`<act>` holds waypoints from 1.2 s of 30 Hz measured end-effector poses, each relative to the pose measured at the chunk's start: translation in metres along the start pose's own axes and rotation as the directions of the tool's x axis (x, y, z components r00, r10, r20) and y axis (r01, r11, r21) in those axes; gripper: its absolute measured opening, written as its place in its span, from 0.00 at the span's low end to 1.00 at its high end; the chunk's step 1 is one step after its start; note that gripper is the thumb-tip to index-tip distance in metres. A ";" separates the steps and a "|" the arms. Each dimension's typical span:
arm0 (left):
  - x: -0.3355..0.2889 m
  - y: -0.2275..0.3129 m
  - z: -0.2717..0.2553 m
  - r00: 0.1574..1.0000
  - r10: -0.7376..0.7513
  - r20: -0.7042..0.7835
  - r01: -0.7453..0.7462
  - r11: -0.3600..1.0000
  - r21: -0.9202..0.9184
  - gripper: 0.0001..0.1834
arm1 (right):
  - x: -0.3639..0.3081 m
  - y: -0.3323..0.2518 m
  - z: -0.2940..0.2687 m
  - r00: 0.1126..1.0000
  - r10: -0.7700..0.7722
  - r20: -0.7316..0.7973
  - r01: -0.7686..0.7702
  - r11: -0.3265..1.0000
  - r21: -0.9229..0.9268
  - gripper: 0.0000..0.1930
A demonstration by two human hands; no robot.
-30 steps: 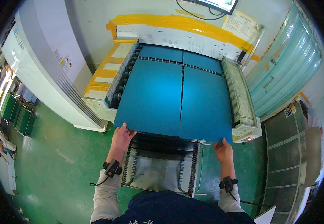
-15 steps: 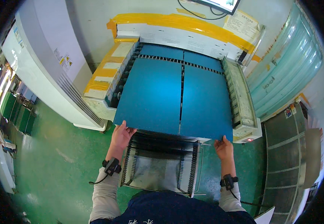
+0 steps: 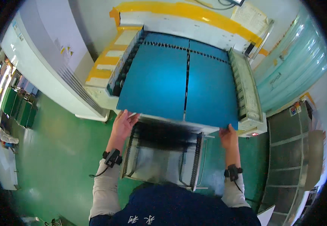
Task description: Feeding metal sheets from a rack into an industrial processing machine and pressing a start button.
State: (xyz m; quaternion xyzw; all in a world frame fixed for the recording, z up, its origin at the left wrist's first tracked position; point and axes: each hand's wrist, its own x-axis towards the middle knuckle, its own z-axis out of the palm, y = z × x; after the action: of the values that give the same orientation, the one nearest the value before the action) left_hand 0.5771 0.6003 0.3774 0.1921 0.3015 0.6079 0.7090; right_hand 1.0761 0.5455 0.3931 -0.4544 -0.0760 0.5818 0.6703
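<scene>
Two large flat blue panels lie side by side on the roller bed of a machine, a narrow dark gap between them. At the near left corner of the left blue panel (image 3: 154,79), my left hand (image 3: 124,125) is closed with its fingertips on the edge. My right hand (image 3: 229,137), somewhat blurred, grips the near right corner of the right blue panel (image 3: 212,88). The panels' near edge overhangs the roller bed toward me. Beyond a row of rollers lie two more blue pieces, partly out of sight.
Below the panels stands a slotted rack (image 3: 199,162) with dark sheets at its far end. Taped side rails (image 3: 109,62) flank the rollers. A white cabinet (image 3: 45,71) stands left, a clear plastic curtain (image 3: 295,71) right, and a grey framed panel (image 3: 287,158) at the lower right.
Both hands and the panels they hold have shifted slightly away from me, toward the machine. The whole view has also tilted, so the machine sits higher in the picture.
</scene>
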 end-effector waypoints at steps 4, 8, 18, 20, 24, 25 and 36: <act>-0.011 -0.010 -0.018 0.999 0.043 -0.001 -0.043 0.997 0.070 0.16 | -0.002 0.006 0.026 0.998 0.064 -0.002 -0.064 0.991 -0.118 0.19; -0.029 -0.032 -0.065 0.996 -0.037 -0.077 0.038 0.999 0.015 0.21 | 0.002 0.052 0.022 0.942 0.276 0.192 -0.161 0.870 -0.466 0.25; -0.151 -0.112 -0.189 0.849 -0.166 -0.501 0.162 0.985 -0.053 0.14 | -0.049 0.195 0.032 0.677 0.091 0.730 0.734 -0.015 -0.679 0.17; -0.171 -0.118 -0.205 0.816 -0.154 -0.557 0.164 0.986 -0.032 0.14 | -0.060 0.202 0.044 0.656 0.099 0.749 0.753 -0.156 -0.639 0.17; -0.192 -0.125 -0.215 0.769 -0.133 -0.625 0.129 0.990 -0.051 0.15 | -0.060 0.207 0.038 0.637 0.179 0.750 0.770 -0.194 -0.608 0.17; -0.191 -0.123 -0.213 0.744 -0.121 -0.657 0.143 0.990 -0.021 0.16 | -0.057 0.205 0.043 0.647 0.186 0.739 0.760 -0.228 -0.608 0.17; -0.243 -0.135 -0.180 0.615 0.054 -0.787 0.280 0.917 0.282 0.09 | -0.109 0.179 0.005 0.641 0.316 0.699 0.743 -0.483 -0.464 0.12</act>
State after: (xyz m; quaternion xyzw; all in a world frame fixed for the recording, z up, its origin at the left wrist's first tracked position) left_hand 0.5395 0.3209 0.2048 0.0220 0.7018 0.5132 0.4936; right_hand 0.9119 0.4394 0.3178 -0.5163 -0.8460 0.1307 0.0255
